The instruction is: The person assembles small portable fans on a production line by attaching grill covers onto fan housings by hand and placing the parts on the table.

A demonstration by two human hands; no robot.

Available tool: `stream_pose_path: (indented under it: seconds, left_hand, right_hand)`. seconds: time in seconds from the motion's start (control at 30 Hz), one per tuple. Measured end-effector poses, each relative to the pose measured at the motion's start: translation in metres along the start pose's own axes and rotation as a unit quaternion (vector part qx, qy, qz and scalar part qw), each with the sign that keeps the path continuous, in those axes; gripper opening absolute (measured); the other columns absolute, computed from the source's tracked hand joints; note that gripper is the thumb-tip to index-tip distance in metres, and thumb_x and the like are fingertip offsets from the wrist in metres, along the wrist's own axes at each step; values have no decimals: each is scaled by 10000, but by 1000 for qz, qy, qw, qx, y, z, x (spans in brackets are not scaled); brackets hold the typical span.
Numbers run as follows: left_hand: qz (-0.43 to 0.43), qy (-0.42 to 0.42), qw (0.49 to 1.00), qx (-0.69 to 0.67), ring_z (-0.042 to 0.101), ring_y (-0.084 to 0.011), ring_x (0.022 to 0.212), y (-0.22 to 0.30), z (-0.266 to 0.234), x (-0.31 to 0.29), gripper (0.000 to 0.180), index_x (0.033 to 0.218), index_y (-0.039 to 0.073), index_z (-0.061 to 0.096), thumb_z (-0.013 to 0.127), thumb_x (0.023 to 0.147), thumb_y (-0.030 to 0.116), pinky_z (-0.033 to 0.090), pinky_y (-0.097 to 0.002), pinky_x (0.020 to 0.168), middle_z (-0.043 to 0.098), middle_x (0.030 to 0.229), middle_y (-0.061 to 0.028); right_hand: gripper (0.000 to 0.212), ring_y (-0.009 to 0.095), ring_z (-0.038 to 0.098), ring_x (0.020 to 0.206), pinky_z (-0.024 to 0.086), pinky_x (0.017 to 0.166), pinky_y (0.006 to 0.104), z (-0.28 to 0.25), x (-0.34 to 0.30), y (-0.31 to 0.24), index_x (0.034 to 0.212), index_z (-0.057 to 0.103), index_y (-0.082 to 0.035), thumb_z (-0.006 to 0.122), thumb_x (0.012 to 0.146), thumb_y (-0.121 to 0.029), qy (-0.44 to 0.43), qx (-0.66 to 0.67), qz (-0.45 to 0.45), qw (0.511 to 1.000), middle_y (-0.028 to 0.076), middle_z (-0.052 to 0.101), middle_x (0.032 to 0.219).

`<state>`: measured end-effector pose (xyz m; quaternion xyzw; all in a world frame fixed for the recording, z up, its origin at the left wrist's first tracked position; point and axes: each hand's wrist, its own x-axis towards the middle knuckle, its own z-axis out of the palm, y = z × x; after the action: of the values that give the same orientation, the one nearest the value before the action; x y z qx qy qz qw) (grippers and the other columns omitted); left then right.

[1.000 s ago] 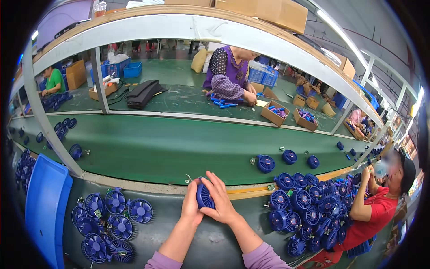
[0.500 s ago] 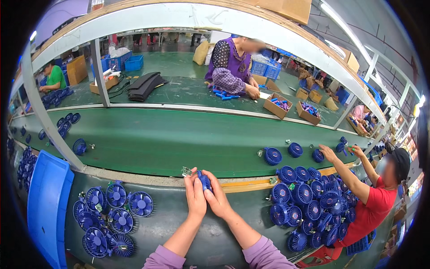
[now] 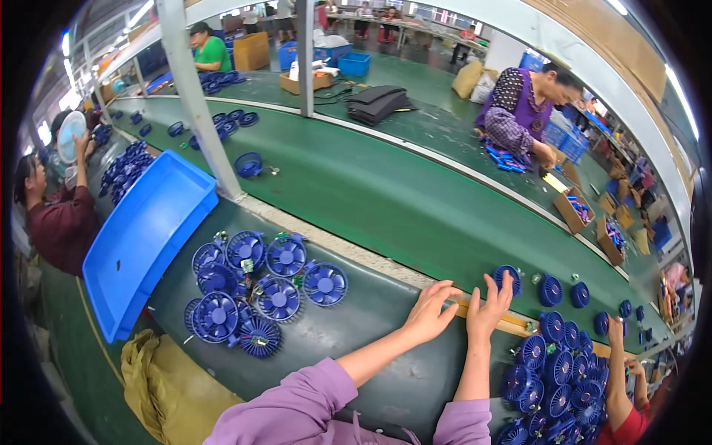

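My left hand (image 3: 430, 311) hovers over the near edge of the green conveyor belt (image 3: 356, 215), fingers stretched forward and nothing in them. Beside it, my right hand (image 3: 486, 311) is raised with its fingers apart. The fingertips of the right hand overlap a blue round fan head (image 3: 510, 277) on the belt; whether they touch it I cannot tell. Further right on the belt sit two more caged fan heads (image 3: 550, 290), with small circuit boards close by. On the dark bench to the left lies a cluster of blue fan heads (image 3: 278, 297) with visible blades.
A big pile of blue fan heads (image 3: 558, 382) covers the bench at right, by a co-worker's arm (image 3: 617, 378). An empty blue tray (image 3: 152, 237) leans at the left, next to a metal post (image 3: 194, 96). Another person (image 3: 530, 111) works across the belt.
Both hands were closed around a blue part with a circuit board attached; now they are apart and hold nothing. The view has turned left, and the hands have shifted right in it.
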<state>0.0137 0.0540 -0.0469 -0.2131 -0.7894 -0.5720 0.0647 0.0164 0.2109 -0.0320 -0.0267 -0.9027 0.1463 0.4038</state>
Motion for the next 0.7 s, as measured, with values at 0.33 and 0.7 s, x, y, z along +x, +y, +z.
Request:
stream_pose_path:
  seconds: [0.33, 0.7]
  left_hand:
    - [17, 20, 1000, 10, 455, -373, 1262, -5, 2, 5, 340, 1220, 96, 564, 606, 886, 143, 369, -453, 1061, 495, 1346, -189]
    - [-76, 66, 992, -72, 608, -176, 709, -3, -5, 7, 375, 1199, 97, 580, 691, 842, 110, 517, -305, 661, 607, 826, -40]
  right_hand:
    - [200, 348, 603, 1059, 469, 943, 429, 18, -11, 11, 1008, 673, -6, 649, 813, -47, -144, 205, 32, 968, 175, 666, 1115]
    - [177, 346, 610, 1023, 481, 915, 417, 14, -11, 8, 976, 675, -7, 646, 801, -19, -136, 201, 39, 969, 165, 676, 1070]
